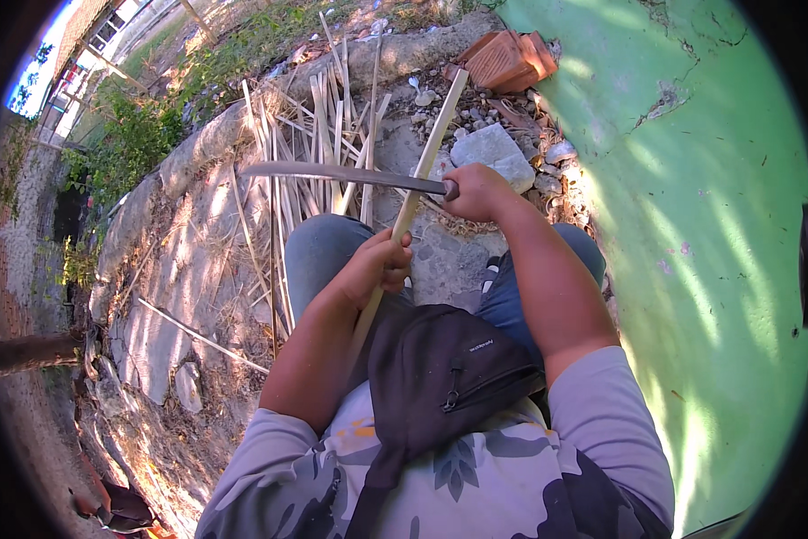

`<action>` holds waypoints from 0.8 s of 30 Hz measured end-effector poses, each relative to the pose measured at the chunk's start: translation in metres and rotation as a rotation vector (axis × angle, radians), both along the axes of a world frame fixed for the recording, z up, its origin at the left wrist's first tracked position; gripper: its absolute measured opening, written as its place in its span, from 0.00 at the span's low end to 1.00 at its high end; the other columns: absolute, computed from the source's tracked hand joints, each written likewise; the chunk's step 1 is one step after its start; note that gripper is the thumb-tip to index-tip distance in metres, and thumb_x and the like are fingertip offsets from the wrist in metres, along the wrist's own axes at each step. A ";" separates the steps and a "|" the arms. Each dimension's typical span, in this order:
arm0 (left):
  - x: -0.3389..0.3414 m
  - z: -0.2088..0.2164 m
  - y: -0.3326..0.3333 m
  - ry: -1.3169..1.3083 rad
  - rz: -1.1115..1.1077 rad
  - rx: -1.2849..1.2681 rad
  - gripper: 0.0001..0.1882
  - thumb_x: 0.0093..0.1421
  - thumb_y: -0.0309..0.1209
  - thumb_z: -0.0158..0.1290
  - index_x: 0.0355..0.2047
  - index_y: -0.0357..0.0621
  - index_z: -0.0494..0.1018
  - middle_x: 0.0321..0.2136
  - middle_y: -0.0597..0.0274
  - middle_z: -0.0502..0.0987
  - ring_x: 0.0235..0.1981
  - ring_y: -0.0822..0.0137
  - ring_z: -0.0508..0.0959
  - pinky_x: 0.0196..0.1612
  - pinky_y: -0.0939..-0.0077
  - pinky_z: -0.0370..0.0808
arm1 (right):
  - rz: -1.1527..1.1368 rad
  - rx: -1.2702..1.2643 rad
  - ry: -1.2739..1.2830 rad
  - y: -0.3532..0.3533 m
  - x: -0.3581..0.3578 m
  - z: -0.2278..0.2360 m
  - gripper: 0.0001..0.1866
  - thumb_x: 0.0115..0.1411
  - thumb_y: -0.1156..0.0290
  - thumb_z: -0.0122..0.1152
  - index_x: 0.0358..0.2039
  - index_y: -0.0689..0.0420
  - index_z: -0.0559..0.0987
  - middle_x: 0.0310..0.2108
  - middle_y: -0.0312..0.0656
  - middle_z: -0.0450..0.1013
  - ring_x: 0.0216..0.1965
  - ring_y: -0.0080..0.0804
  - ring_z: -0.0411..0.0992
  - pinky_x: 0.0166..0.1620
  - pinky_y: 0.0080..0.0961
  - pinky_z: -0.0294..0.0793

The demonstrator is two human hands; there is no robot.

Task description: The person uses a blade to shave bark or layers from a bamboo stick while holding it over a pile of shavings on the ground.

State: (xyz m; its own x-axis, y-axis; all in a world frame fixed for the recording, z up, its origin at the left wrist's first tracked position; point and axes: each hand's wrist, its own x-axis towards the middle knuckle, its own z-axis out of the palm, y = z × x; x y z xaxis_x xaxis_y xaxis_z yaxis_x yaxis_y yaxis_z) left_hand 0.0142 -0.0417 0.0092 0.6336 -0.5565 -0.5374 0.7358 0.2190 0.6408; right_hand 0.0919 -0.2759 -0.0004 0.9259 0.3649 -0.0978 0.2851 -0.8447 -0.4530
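My left hand (377, 264) is closed around a long, pale strip of split wood or bamboo (431, 144), which slants up and away from my lap. In my right hand (477, 192) is the handle of a machete (341, 173), gripped in a fist. Its long, slightly curved blade points left and crosses the strip above my left hand. Blade and strip appear to touch at the crossing. Beyond my left knee, a loose heap of similar pale strips (318, 135) lies on the ground, partly behind the blade.
Ahead lie a pale stone block (494, 157), rubble and stacked orange roof tiles (507, 61). A green wall (691, 225) rises close on my right. One loose strip (202, 335) lies to the left. A black bag (449, 377) rests across my lap.
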 end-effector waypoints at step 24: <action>0.001 -0.002 0.009 0.033 0.002 -0.064 0.11 0.55 0.25 0.46 0.39 0.49 0.61 0.19 0.76 0.57 0.15 0.82 0.55 0.18 0.83 0.53 | -0.069 0.155 0.014 -0.001 0.002 0.006 0.10 0.49 0.62 0.60 0.28 0.54 0.81 0.29 0.51 0.77 0.34 0.52 0.76 0.39 0.43 0.75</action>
